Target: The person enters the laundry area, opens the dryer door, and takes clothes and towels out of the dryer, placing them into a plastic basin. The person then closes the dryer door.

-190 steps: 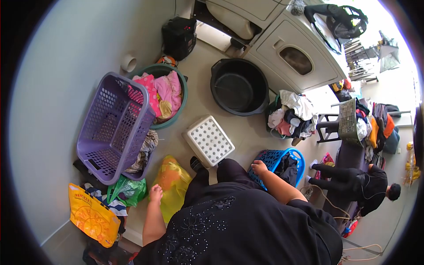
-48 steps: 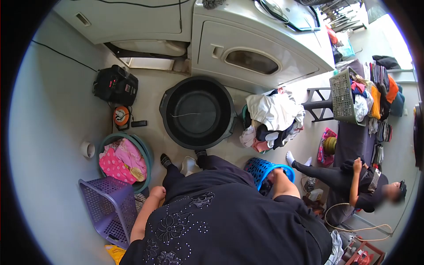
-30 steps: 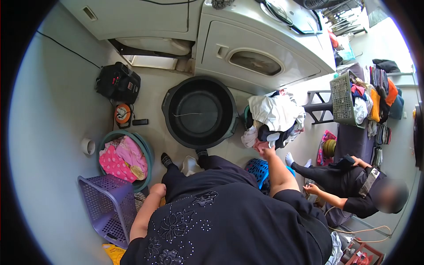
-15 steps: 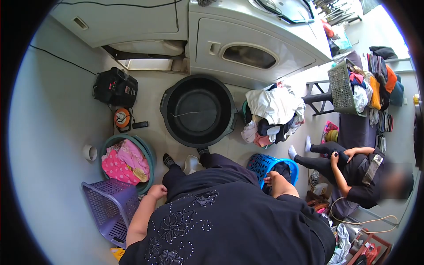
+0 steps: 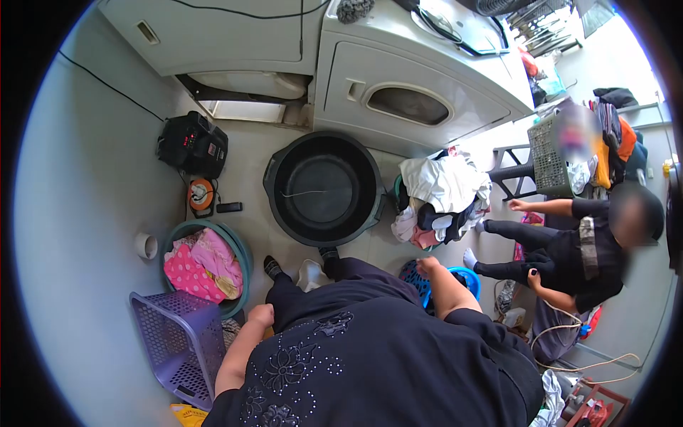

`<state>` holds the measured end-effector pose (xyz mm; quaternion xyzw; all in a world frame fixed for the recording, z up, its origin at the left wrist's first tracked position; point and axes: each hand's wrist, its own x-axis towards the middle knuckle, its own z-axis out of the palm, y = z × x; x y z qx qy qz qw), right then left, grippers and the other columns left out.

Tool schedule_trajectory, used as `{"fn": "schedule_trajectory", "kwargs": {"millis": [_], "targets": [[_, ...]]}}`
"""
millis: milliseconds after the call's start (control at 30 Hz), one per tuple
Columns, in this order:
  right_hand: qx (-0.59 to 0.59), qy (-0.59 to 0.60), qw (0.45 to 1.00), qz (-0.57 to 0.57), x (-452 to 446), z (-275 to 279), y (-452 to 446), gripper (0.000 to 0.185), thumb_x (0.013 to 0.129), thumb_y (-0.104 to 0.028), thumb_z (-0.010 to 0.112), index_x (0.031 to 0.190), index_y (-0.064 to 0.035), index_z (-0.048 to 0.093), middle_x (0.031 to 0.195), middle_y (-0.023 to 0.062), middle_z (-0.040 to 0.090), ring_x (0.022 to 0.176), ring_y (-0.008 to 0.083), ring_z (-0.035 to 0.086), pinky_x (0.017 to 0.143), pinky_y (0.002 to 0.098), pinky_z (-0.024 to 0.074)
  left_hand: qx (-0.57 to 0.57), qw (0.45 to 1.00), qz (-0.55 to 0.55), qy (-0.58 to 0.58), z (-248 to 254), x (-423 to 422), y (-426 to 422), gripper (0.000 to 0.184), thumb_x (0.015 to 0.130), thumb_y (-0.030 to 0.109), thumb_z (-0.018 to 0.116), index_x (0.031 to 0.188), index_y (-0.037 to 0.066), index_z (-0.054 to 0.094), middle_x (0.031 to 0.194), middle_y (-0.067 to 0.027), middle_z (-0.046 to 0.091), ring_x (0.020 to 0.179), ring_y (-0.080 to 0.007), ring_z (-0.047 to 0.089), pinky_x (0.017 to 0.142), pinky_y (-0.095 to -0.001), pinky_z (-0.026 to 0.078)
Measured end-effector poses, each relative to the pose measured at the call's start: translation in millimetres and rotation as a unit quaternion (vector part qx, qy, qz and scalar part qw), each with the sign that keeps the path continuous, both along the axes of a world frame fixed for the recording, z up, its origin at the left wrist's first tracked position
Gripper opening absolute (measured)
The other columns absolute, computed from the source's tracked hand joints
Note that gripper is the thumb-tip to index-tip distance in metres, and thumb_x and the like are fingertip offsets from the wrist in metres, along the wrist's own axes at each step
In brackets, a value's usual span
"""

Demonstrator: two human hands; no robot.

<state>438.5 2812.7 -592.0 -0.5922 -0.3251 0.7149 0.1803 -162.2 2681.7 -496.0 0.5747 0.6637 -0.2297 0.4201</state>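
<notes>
My left hand [image 5: 261,315] is curled closed beside my left thigh, and nothing shows in it. Closest to it are a purple perforated laundry basket [image 5: 171,334] and a green tub [image 5: 243,260] of pink clothes. My right hand [image 5: 427,267] is curled in front of my right thigh, its fingers bent in and no object visible. My right forearm covers part of a blue laundry basket [image 5: 474,280] with dark cloth inside. Beyond my feet stands a large black basin [image 5: 324,188] with a thin pale string in it. To its right is a heaped pile of laundry [image 5: 445,185].
White machines [image 5: 405,92] line the far side. Against the left wall are a black speaker-like box [image 5: 192,144], an orange cable reel [image 5: 201,193] and a white cup [image 5: 146,246]. At right, another person [image 5: 569,242] is near a grey-green basket [image 5: 551,156] of clothes.
My right hand has moved forward, away from the blue basket. My left hand has shifted slightly. The other person has changed posture and now stretches one hand toward the laundry pile. The view has shifted a little.
</notes>
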Motion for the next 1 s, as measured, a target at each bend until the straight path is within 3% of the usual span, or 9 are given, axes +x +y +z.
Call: {"fn": "schedule_trajectory", "kwargs": {"millis": [133,267,467,600,767,1000], "targets": [[-0.001,0.042,0.999,0.014,-12.6,-3.5,19.4,0.022,0.083,-0.027,0.05,0.095,-0.0092,0.051,0.066,0.0056,0.05,0.051,0.018,0.043,0.044,0.0312,0.0341,0.008,0.998,0.031,0.05,0.2,2.0,-7.6,0.009,0.069,0.016,0.055,0.072,0.011,0.062,0.077,-0.0086,0.064,0.07,-0.033,0.059,0.063,-0.0388,0.047],[0.002,-0.011,1.0,0.004,-57.2,-3.0,57.5,0.025,0.082,-0.026,0.051,0.099,-0.0091,0.048,0.072,0.0068,0.049,0.056,0.019,0.044,0.048,0.0313,0.0348,-0.009,0.987,0.08,-0.137,-40.2,-27.0,-33.4,0.011,0.07,0.016,0.054,0.075,0.011,0.062,0.078,-0.0101,0.064,0.071,-0.0338,0.059,0.063,-0.0392,0.047],[0.01,-0.088,0.996,-0.008,-72.3,7.4,76.1,0.031,0.08,-0.024,0.053,0.105,-0.009,0.043,0.08,0.0085,0.049,0.064,0.0204,0.045,0.054,0.0314,0.0359,-0.02,0.988,0.06,-0.141,4.1,-17.0,-12.4,0.01,0.07,0.015,0.054,0.074,0.009,0.062,0.078,-0.0112,0.064,0.072,-0.0344,0.059,0.063,-0.0393,0.047],[0.011,-0.141,0.99,-0.016,-72.6,14.7,70.8,0.036,0.079,-0.024,0.055,0.109,-0.0089,0.04,0.086,0.0096,0.048,0.07,0.0214,0.046,0.058,0.0314,0.0366,-0.004,0.999,-0.009,-0.033,23.2,6.7,7.4,0.009,0.07,0.014,0.054,0.072,0.009,0.061,0.077,-0.0117,0.064,0.072,-0.0346,0.059,0.064,-0.039,0.047],[0.004,-0.203,0.979,-0.03,-67.9,17.6,46.3,0.044,0.078,-0.022,0.056,0.114,-0.0088,0.036,0.092,0.0111,0.048,0.076,0.0226,0.046,0.064,0.0315,0.0375,0.003,1.0,-0.008,0.028,20.1,17.9,15.5,0.01,0.071,0.013,0.053,0.073,0.008,0.06,0.079,-0.0124,0.064,0.073,-0.0352,0.059,0.065,-0.0391,0.047],[-0.005,-0.29,0.956,-0.053,-51.2,31.7,31.8,0.054,0.077,-0.021,0.058,0.121,-0.0087,0.031,0.102,0.0131,0.047,0.086,0.0243,0.047,0.071,0.0316,0.0387,-0.016,1.0,0.012,0.012,-28.7,2.1,-2.5,0.01,0.069,0.014,0.056,0.076,0.008,0.06,0.081,-0.0122,0.064,0.074,-0.0341,0.059,0.066,-0.0387,0.048]]}}
